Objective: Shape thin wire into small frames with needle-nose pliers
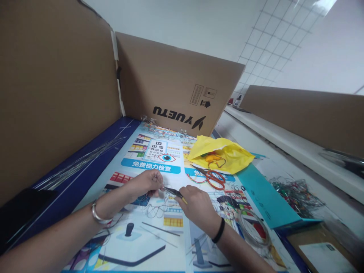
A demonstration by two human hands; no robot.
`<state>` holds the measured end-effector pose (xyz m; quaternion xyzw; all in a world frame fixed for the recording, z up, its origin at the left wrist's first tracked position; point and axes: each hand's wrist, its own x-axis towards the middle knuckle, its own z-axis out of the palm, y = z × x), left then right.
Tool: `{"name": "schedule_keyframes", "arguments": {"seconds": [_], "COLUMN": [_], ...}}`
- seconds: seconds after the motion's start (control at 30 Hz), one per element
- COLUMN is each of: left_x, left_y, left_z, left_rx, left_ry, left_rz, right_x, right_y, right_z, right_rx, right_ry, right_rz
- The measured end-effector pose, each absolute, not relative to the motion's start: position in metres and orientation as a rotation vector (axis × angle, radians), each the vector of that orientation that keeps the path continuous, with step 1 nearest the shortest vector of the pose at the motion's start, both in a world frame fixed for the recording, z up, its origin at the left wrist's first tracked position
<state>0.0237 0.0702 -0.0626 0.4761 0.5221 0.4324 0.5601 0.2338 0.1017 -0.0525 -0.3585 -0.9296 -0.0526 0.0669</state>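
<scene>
My left hand [148,182], with a silver bangle on its wrist, is closed in a pinch on a thin wire, of which only a little shows. My right hand [197,206], wearing a black band, grips a pair of pliers [172,191] with yellow on the handle. The plier jaws point left and meet the wire at my left fingertips. Below the hands, bent pieces of thin wire [156,211] lie on the printed table cover [173,254]. Scissors [214,179] with orange handles lie beyond my right hand.
A yellow bag [236,155] with orange contents lies open at the right rear. A wire coil [254,229] is near my right forearm. Straight wires [82,161] lie left. Tangled wire pieces [298,195] fill the right side. Cardboard walls [167,83] stand behind and left.
</scene>
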Motion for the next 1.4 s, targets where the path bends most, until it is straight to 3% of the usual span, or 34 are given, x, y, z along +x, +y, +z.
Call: {"name": "schedule_keyframes", "arguments": {"seconds": [0.6, 1.4], "left_x": [0.031, 0.035], "left_y": [0.069, 0.068], "left_z": [-0.055, -0.053], "left_rx": [1.069, 0.997], "left_ry": [1.348, 1.318], "left_rz": [1.084, 1.205], "right_x": [0.23, 0.23], "right_y": [0.096, 0.098], "right_z": [-0.055, -0.051], "right_rx": [-0.961, -1.095], "right_ry": [-2.703, -2.674], "right_rz": [-0.472, -0.353]}}
